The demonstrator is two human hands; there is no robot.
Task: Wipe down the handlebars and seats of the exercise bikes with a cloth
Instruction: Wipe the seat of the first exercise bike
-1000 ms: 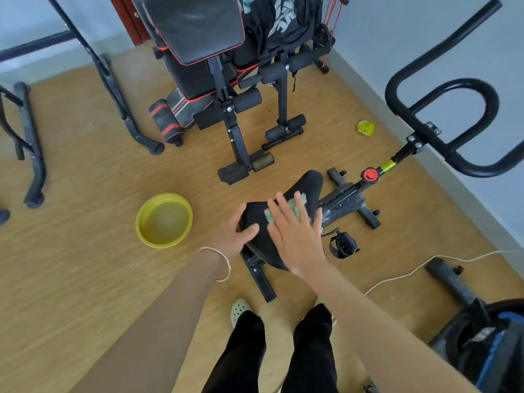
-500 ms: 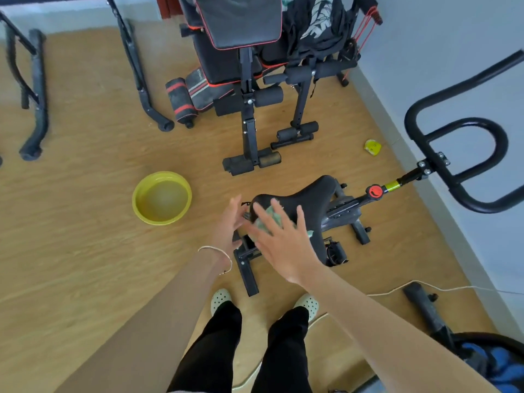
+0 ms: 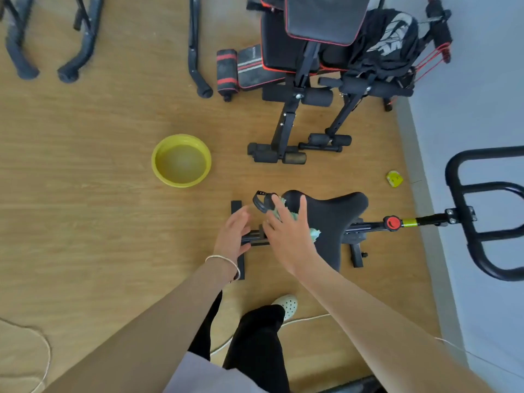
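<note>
The exercise bike's black seat (image 3: 337,214) is at centre right, its nose pointing right. My right hand (image 3: 286,236) lies flat with straight fingers on the seat's rear left part, pressing a pale green cloth (image 3: 314,234) whose edge shows under the palm. My left hand (image 3: 234,236) hovers with relaxed fingers just left of the seat, over the bike's frame, holding nothing. The black handlebars (image 3: 479,211) loop at the right edge, joined to the frame past a red knob (image 3: 392,223).
A yellow basin (image 3: 181,160) of water stands on the wooden floor to the left. A black weight bench (image 3: 317,66) with clothing on it stands behind. Frame legs (image 3: 198,52) lie at upper left. The wall runs along the right; a white cable (image 3: 306,319) crosses near my feet.
My view has tilted down and swung left. My right hand with the cloth slid to the rear left of the seat; my left hand came off the seat.
</note>
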